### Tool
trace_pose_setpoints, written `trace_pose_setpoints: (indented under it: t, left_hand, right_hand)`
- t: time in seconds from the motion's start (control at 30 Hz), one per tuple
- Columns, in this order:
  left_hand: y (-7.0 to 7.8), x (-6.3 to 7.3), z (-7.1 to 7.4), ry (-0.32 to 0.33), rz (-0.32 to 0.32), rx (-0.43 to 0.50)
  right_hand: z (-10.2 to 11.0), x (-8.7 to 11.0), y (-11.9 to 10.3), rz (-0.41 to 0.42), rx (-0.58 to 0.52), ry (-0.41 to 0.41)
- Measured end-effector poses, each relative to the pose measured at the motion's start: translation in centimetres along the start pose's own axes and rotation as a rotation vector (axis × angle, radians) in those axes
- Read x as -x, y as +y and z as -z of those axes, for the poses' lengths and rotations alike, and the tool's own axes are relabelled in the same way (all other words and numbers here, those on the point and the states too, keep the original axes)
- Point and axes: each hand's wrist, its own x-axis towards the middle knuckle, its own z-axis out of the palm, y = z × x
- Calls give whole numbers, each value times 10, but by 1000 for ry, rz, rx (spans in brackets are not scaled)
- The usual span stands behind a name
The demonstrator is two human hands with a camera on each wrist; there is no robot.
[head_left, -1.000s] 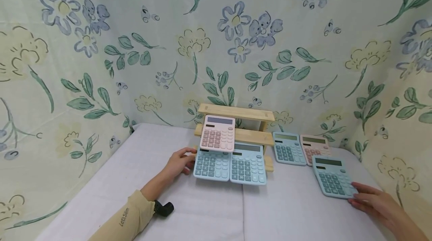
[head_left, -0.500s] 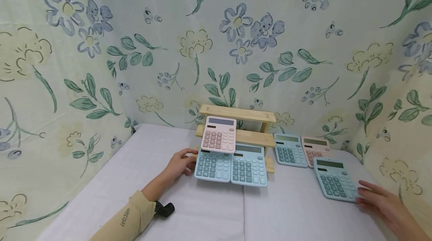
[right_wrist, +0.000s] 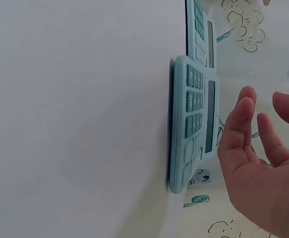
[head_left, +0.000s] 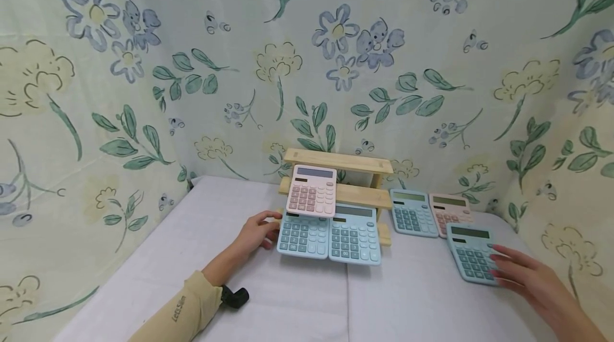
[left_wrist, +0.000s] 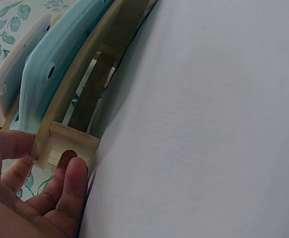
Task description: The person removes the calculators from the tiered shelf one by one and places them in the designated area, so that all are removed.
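A tiered wooden stand [head_left: 362, 196] holds a pink calculator [head_left: 310, 193] on its upper tier. Below lean two blue calculators, the left one [head_left: 303, 238] partly hidden behind the pink one, the right one [head_left: 355, 238] beside it. My left hand [head_left: 256, 231] grips the stand's left end; in the left wrist view its curled fingers lie about the wooden end piece [left_wrist: 67, 139]. At the right, another blue calculator [head_left: 472, 254] lies on the table, its front corner overlapping a pink one behind. Over its right side hovers my right hand [head_left: 532, 278], fingers loosely extended, holding nothing.
Behind, a blue calculator [head_left: 413, 213] and a pink calculator [head_left: 448, 211] lie right of the stand. White cloth [head_left: 230, 267] covers the table, with a fold line down the middle. A floral curtain [head_left: 216, 75] encloses the back and sides. A black device [head_left: 235, 296] sits at my left wrist.
My right hand has let go of the near blue calculator's right edge, drawn back slightly, then moved left over its keys. The left hand stays at the stand.
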Motion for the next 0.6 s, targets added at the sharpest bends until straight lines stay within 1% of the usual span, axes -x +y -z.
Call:
trace_pose_setpoints:
  t: [0.1, 0.3, 0.43, 0.6]
  left_hand:
    - [0, -1, 0, 2, -1, 0]
    - [-1, -2, 0, 5, -8, 0]
    - [-2, -2, 0, 5, -8, 2]
    - [-2, -2, 0, 4, -7, -2]
  right_hand:
    - [-5, 2, -4, 23, -11, -29]
    - [-20, 6, -12, 73, -6, -55]
    - [-30, 8, -14, 115, -42, -85]
    - [-39, 11, -18, 114, -60, -96]
